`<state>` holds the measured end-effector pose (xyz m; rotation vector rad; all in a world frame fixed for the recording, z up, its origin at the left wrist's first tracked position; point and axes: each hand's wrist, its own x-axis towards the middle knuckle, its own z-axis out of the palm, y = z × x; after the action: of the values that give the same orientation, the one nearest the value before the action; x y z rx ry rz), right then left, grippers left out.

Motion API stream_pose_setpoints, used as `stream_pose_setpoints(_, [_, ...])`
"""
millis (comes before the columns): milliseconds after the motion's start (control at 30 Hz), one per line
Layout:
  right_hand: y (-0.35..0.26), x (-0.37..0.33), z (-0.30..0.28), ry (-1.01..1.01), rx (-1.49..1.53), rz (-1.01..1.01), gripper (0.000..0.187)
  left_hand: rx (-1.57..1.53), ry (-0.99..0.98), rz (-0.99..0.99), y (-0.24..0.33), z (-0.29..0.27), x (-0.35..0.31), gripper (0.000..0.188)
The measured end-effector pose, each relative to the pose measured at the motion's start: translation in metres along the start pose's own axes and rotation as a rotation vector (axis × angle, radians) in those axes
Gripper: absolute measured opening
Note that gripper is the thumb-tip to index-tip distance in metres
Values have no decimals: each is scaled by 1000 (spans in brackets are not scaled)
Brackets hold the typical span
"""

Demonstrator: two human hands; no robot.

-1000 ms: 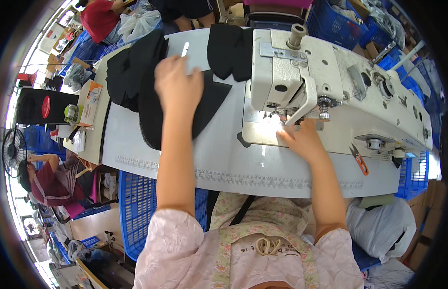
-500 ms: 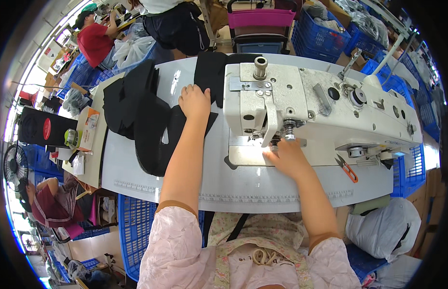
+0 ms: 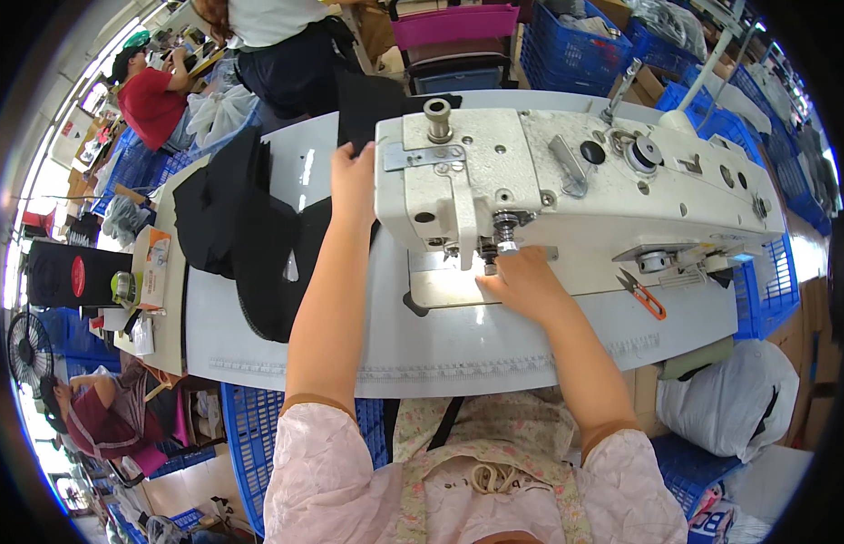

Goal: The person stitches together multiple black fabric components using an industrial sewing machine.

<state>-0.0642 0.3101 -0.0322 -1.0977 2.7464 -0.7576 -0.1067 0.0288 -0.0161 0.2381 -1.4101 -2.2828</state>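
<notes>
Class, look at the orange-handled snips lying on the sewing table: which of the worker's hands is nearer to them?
The right. The right hand rests under the needle, just left of the orange-handled snips. The left hand is far off, left of the sewing machine head, on black fabric.

A small orange-and-white box [image 3: 153,269] is lying at the table's left edge. Further left, a black panel is showing a red oval label [image 3: 78,276]. A white bag [image 3: 728,399] is sitting low at the right.
</notes>
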Motion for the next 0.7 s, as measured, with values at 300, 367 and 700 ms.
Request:
stream_pose_setpoints(300, [6,8,7,59,-52,-25,42,281,-258,-198,-13,13,-41,38])
stream_pose_setpoints(367, [11,6,7,71,-59,-17,43,357,-362,-83,-13,15,-44,39])
stream_pose_setpoints(700, [-2,4,-17,-18,-3,-34,21,1261,-476,359,11,36,-82,33])
